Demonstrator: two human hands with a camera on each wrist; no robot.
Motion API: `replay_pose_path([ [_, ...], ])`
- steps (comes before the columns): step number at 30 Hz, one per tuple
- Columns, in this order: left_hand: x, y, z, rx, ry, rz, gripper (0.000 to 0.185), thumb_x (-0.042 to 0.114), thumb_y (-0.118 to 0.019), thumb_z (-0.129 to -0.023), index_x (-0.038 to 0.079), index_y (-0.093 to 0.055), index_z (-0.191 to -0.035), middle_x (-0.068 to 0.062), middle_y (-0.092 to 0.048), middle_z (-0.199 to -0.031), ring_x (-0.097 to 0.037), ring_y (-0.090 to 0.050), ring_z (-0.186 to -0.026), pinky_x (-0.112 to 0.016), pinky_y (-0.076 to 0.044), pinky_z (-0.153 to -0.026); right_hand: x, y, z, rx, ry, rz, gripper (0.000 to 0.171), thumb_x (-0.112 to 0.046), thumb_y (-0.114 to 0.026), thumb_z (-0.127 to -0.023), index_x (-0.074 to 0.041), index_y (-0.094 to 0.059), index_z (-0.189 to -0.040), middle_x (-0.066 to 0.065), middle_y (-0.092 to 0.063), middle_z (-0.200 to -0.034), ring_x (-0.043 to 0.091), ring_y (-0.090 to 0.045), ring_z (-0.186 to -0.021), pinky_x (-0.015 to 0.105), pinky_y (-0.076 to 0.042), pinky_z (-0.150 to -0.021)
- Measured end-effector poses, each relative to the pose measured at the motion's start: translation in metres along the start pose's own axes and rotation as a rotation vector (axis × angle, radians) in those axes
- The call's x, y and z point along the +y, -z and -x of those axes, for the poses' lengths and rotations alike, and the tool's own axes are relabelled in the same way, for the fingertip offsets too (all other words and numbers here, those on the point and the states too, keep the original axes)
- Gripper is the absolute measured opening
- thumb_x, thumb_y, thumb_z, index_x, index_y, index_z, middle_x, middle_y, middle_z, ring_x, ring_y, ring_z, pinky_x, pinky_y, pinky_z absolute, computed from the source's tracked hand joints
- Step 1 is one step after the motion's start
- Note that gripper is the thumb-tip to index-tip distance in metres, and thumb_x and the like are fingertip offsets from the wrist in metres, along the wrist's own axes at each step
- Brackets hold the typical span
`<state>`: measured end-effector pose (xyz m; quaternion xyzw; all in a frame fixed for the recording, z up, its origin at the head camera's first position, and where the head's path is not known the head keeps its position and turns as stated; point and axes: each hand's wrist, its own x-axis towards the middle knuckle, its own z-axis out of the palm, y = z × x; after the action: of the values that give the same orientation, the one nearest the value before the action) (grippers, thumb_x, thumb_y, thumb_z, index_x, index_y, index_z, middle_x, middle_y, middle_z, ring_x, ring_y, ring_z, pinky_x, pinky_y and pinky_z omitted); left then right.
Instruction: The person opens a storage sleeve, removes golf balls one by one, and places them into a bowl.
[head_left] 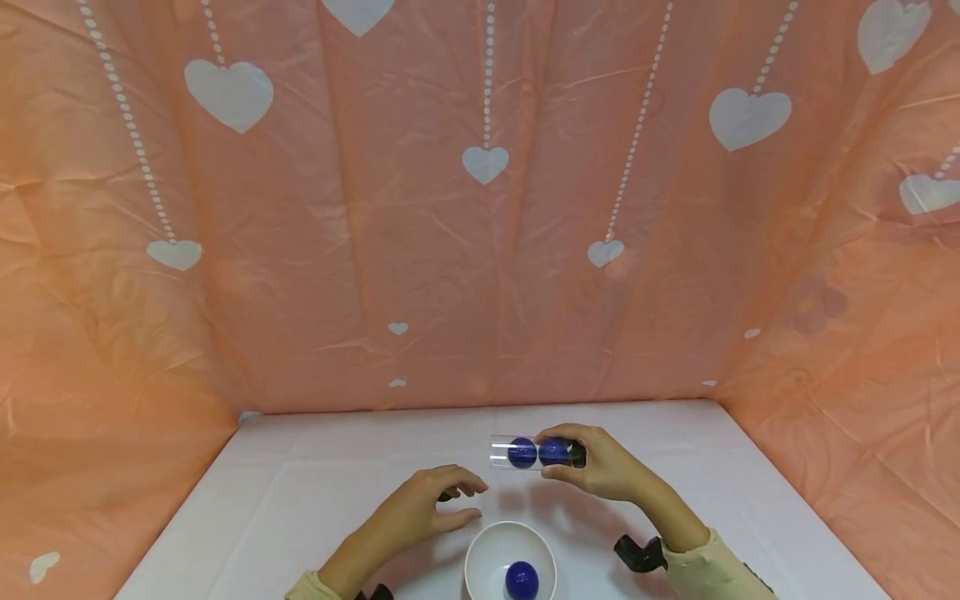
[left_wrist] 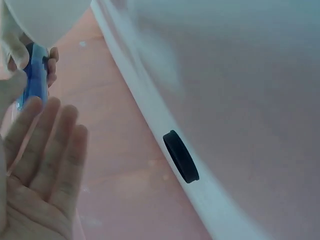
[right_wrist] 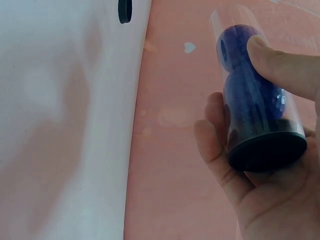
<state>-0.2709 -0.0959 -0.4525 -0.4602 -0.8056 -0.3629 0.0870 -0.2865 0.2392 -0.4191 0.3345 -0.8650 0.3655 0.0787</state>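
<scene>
My right hand (head_left: 609,468) grips a clear plastic tube (head_left: 498,452) above the table, the thumb on one side and fingers on the other. Two blue balls (right_wrist: 255,95) sit inside it, one behind the other. A black cap (right_wrist: 267,151) closes the tube's end nearest the palm; the far end looks uncapped. Left of the tube, my left hand (head_left: 418,507) hovers with fingers spread and nothing held. A loose black lid (left_wrist: 181,157) rests on the table, mostly hidden behind the left hand in the head view. Below both hands, a white bowl (head_left: 474,554) contains one blue ball (head_left: 522,580).
A white cloth covers the table (head_left: 315,450). Orange sheeting (head_left: 420,250) with white hearts hangs behind it and on both sides. Black wrist-worn gear (head_left: 639,553) shows near the right sleeve.
</scene>
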Motion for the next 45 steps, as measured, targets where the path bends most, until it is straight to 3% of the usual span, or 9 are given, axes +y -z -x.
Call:
replay_pose_path([
  [6, -0.002, 0.001, -0.005, 0.046, 0.150, 0.000, 0.027, 0.024, -0.082, -0.098, 0.014, -0.074, -0.122, -0.009, -0.078, -0.113, -0.026, -0.076, -0.099, -0.030, -0.064, -0.087, 0.000, -0.001, -0.001, -0.016, -0.014, -0.010, 0.038, -0.032, -0.086, -0.094, -0.018, -0.075, -0.128, 0.002, -0.076, -0.120, 0.009, -0.068, -0.097, 0.030, -0.059, -0.087],
  [10, -0.002, 0.002, -0.011, 0.073, 0.193, 0.007, 0.029, 0.023, -0.083, -0.097, 0.013, -0.073, -0.123, -0.011, -0.078, -0.115, -0.029, -0.077, -0.100, -0.034, -0.065, -0.087, 0.000, -0.002, -0.001, -0.019, -0.024, -0.014, 0.038, -0.031, -0.086, -0.094, -0.020, -0.075, -0.128, 0.000, -0.076, -0.119, 0.008, -0.068, -0.096, 0.029, -0.060, -0.086],
  [18, -0.004, 0.003, -0.019, 0.109, 0.227, 0.052, 0.034, 0.018, -0.084, -0.096, 0.011, -0.073, -0.128, -0.006, -0.078, -0.120, -0.033, -0.077, -0.102, -0.036, -0.065, -0.089, -0.001, -0.005, 0.000, -0.028, -0.033, -0.008, 0.039, -0.033, -0.086, -0.094, -0.019, -0.075, -0.129, 0.000, -0.076, -0.121, 0.009, -0.069, -0.100, 0.030, -0.060, -0.090],
  [27, -0.004, 0.002, -0.020, 0.152, 0.234, 0.116, 0.044, 0.025, -0.083, -0.097, 0.008, -0.070, -0.135, -0.006, -0.078, -0.121, -0.035, -0.077, -0.101, -0.040, -0.065, -0.090, -0.006, -0.005, -0.002, -0.032, -0.003, -0.007, 0.039, -0.031, -0.086, -0.094, -0.018, -0.075, -0.128, -0.002, -0.076, -0.120, 0.008, -0.069, -0.102, 0.033, -0.060, -0.092],
  [36, -0.001, -0.002, -0.022, 0.173, 0.273, 0.132, 0.042, 0.025, -0.084, -0.096, 0.013, -0.072, -0.134, -0.003, -0.079, -0.120, -0.018, -0.078, -0.097, -0.038, -0.065, -0.087, -0.006, -0.005, -0.002, -0.034, 0.039, 0.012, 0.037, -0.030, -0.086, -0.094, -0.015, -0.075, -0.126, 0.001, -0.077, -0.119, 0.009, -0.069, -0.101, 0.033, -0.060, -0.090],
  [45, 0.001, -0.003, -0.021, 0.176, 0.285, 0.122, 0.040, 0.027, -0.083, -0.097, 0.014, -0.072, -0.133, -0.001, -0.079, -0.118, -0.018, -0.078, -0.097, -0.033, -0.065, -0.086, -0.009, -0.007, -0.002, -0.052, 0.038, 0.008, 0.038, -0.029, -0.086, -0.094, -0.015, -0.075, -0.127, -0.001, -0.076, -0.119, 0.009, -0.069, -0.103, 0.032, -0.060, -0.092],
])
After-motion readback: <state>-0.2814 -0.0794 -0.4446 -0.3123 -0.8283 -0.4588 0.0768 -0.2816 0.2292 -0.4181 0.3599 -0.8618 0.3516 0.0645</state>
